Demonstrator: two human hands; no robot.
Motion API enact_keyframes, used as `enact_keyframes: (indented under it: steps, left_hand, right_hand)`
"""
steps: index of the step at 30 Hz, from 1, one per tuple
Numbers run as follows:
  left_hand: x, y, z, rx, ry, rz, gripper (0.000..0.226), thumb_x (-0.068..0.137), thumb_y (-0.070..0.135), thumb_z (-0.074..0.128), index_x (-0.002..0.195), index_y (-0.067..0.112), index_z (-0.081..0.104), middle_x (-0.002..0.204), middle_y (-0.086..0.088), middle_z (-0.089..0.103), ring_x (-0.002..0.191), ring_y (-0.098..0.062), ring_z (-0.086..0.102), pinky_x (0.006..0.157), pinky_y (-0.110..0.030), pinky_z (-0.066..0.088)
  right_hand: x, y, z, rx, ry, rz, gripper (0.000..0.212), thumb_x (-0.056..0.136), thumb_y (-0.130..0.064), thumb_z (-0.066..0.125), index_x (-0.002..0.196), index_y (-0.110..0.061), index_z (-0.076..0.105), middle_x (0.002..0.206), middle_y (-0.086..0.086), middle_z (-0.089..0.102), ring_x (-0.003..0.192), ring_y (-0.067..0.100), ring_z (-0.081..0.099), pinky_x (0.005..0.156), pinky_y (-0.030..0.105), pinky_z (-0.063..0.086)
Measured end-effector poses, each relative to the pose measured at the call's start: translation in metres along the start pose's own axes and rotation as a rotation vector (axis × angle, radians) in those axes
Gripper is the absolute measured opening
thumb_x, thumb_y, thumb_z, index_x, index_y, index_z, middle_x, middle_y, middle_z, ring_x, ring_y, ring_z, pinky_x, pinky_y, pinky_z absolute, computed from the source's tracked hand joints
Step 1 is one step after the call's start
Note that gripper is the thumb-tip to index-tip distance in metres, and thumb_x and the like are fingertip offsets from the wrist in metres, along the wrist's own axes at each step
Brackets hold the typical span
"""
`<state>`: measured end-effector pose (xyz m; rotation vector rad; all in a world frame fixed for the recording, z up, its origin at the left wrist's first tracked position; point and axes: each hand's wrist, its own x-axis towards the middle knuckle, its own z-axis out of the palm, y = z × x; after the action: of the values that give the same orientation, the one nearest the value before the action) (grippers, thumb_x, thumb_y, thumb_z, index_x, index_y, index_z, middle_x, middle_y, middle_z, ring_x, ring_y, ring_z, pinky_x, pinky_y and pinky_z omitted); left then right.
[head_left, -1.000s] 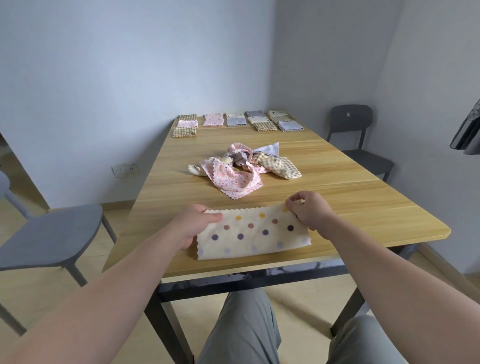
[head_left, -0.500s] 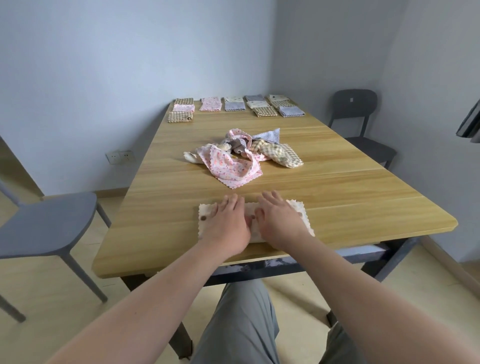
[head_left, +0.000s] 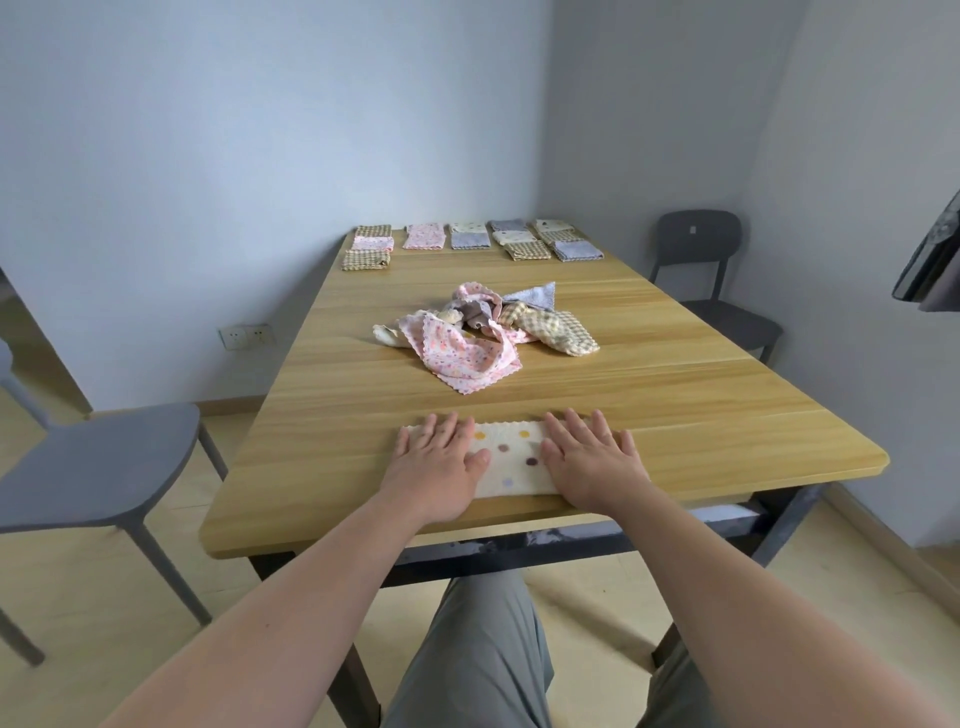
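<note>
A cream cloth with coloured dots (head_left: 511, 460) lies folded near the front edge of the wooden table (head_left: 701, 415). My left hand (head_left: 436, 467) lies flat on its left end, fingers straight. On the cloth's right end, my right hand (head_left: 589, 460) presses down flat with spread fingers. Only the cloth's middle strip and its left edge show between and beside the hands.
A loose pile of unfolded cloths (head_left: 483, 332), pink, checked and grey, sits mid-table. Several folded cloths (head_left: 470, 241) lie in rows at the far edge. A grey chair (head_left: 98, 462) stands at the left, a dark chair (head_left: 711, 291) at the far right.
A second ago both hands pinched the cloth's far corners. They then came together flat on its middle and have now slid apart toward its two ends.
</note>
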<state>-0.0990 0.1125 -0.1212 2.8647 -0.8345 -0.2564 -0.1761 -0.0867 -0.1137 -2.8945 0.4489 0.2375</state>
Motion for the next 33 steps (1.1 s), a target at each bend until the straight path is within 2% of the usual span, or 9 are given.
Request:
enact_keyframes:
  steps: [5, 8, 11, 13, 18, 21, 26, 29, 33]
  left_hand:
    - [-0.005, 0.0, -0.002, 0.052, -0.007, 0.005, 0.064, 0.105, 0.056, 0.003, 0.161, 0.027, -0.009, 0.168, 0.002, -0.016, 0.154, -0.021, -0.018, 0.124, -0.051, -0.012]
    - [-0.009, 0.008, -0.005, 0.137, 0.054, 0.045, 0.063, 0.108, 0.048, 0.008, 0.162, 0.019, -0.005, 0.169, -0.004, -0.012, 0.156, -0.023, -0.014, 0.125, -0.051, -0.011]
    - [-0.011, 0.024, -0.008, 0.023, 0.12, 0.121, 0.061, 0.109, 0.038, 0.019, 0.162, 0.015, 0.002, 0.17, -0.003, -0.004, 0.157, -0.019, -0.005, 0.127, -0.046, -0.005]
    - [-0.01, 0.037, -0.006, -0.056, 0.091, 0.153, 0.066, 0.108, 0.044, 0.022, 0.162, 0.013, 0.002, 0.171, -0.003, -0.003, 0.157, -0.017, -0.004, 0.128, -0.043, -0.002]
    - [-0.006, 0.053, 0.006, 0.023, 0.021, 0.086, 0.096, 0.095, 0.076, 0.016, 0.161, 0.01, -0.007, 0.169, -0.006, -0.012, 0.156, -0.022, -0.014, 0.126, -0.045, -0.006]
    - [-0.007, 0.056, 0.011, 0.086, 0.021, 0.073, 0.107, 0.088, 0.085, 0.012, 0.16, 0.009, -0.012, 0.168, -0.007, -0.017, 0.155, -0.023, -0.019, 0.125, -0.047, -0.009]
    - [-0.007, 0.055, 0.008, 0.085, -0.018, 0.09, 0.118, 0.082, 0.092, 0.017, 0.16, 0.009, -0.013, 0.169, -0.008, -0.017, 0.154, -0.023, -0.02, 0.125, -0.048, -0.009]
    - [-0.007, 0.055, 0.007, 0.077, -0.027, 0.092, 0.122, 0.078, 0.094, 0.017, 0.16, 0.008, -0.012, 0.169, -0.007, -0.016, 0.155, -0.023, -0.018, 0.125, -0.049, -0.008]
    - [-0.007, 0.055, 0.007, 0.082, -0.036, 0.087, 0.124, 0.077, 0.096, 0.014, 0.159, 0.008, -0.014, 0.168, -0.008, -0.017, 0.154, -0.023, -0.019, 0.125, -0.049, -0.009]
  right_hand:
    - [-0.009, 0.021, -0.007, 0.058, -0.007, 0.079, 0.061, 0.105, -0.054, 0.007, 0.161, -0.032, -0.005, 0.169, -0.004, -0.012, 0.154, 0.027, -0.017, 0.124, 0.055, -0.007]
    - [-0.011, 0.021, -0.009, 0.089, 0.022, 0.22, 0.067, 0.105, -0.053, 0.011, 0.162, -0.02, 0.003, 0.17, 0.003, -0.003, 0.156, 0.03, -0.009, 0.125, 0.054, 0.0]
    - [-0.021, 0.012, -0.021, 0.008, 0.131, 0.313, 0.058, 0.105, -0.045, 0.022, 0.151, -0.013, 0.04, 0.16, 0.013, 0.031, 0.15, 0.034, 0.023, 0.118, 0.047, 0.024]
    - [-0.03, 0.005, -0.028, -0.077, 0.207, 0.299, 0.047, 0.104, -0.04, 0.029, 0.131, -0.015, 0.059, 0.139, 0.01, 0.051, 0.13, 0.03, 0.044, 0.103, 0.042, 0.038]
    - [-0.024, -0.001, -0.029, 0.155, 0.146, 0.356, 0.027, 0.097, -0.024, 0.047, 0.115, -0.007, 0.057, 0.113, 0.012, 0.059, 0.095, 0.026, 0.062, 0.065, 0.032, 0.047]
    - [-0.017, 0.001, -0.035, 0.194, 0.122, 0.345, 0.013, 0.098, -0.017, 0.049, 0.098, -0.007, 0.057, 0.086, 0.007, 0.059, 0.069, 0.019, 0.058, 0.048, 0.027, 0.04]
    - [-0.006, -0.008, -0.049, 0.466, 0.182, 0.307, 0.021, 0.097, -0.015, 0.051, 0.115, -0.004, 0.053, 0.097, 0.014, 0.062, 0.068, 0.02, 0.058, 0.044, 0.027, 0.042]
    - [-0.008, -0.018, -0.058, 0.607, 0.278, 0.231, 0.022, 0.094, -0.013, 0.057, 0.114, -0.011, 0.048, 0.102, 0.011, 0.059, 0.076, 0.02, 0.057, 0.054, 0.033, 0.051]
    - [-0.017, -0.033, -0.07, 0.592, 0.382, 0.073, 0.013, 0.097, -0.009, 0.052, 0.108, -0.015, 0.051, 0.089, 0.006, 0.059, 0.071, 0.022, 0.055, 0.05, 0.028, 0.039]
